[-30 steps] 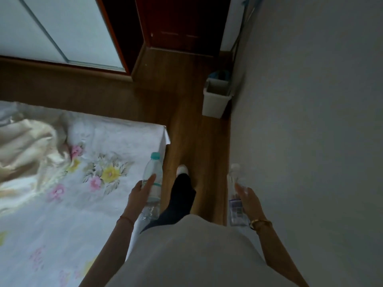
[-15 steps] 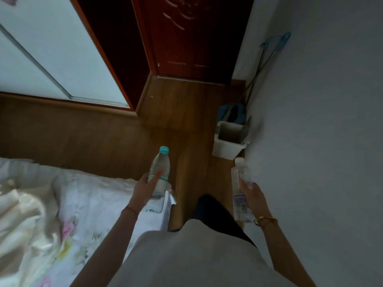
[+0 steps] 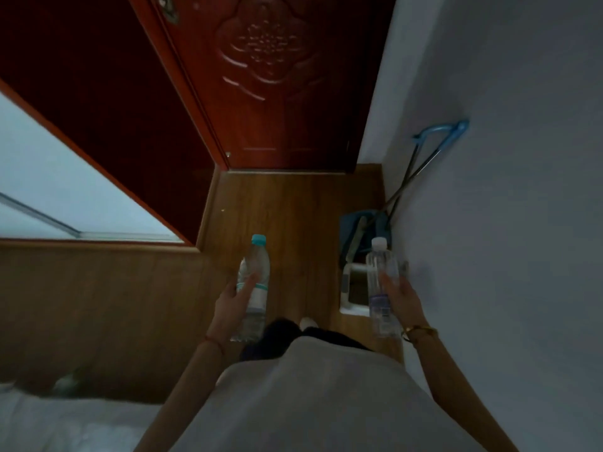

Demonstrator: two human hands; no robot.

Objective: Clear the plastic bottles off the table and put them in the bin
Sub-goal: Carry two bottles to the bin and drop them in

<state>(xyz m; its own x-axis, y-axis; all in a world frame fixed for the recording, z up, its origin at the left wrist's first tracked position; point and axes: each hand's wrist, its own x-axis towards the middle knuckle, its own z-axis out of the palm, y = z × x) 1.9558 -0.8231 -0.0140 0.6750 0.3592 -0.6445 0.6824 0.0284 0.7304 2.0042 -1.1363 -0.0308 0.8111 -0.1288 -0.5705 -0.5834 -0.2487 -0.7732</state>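
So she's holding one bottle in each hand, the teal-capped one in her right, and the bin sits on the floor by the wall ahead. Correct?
Not quite. The head view shows the teal-capped bottle in the left hand; the right hand holds the white-capped bottle. The rest stands: one bottle in each hand, and the bin sits on the floor by the wall ahead.

Person, bare forearms, no sleeves in view. Left hand (image 3: 232,301): thin red cord bracelet (image 3: 216,341) at the wrist. Right hand (image 3: 403,301): gold bangle (image 3: 419,331) at the wrist. Torso covered by a loose pale grey-white top (image 3: 313,399), plain, no print. Dark trousers (image 3: 277,337) below its hem. One light-coloured shoe toe (image 3: 306,322) shows; details too dim to tell.
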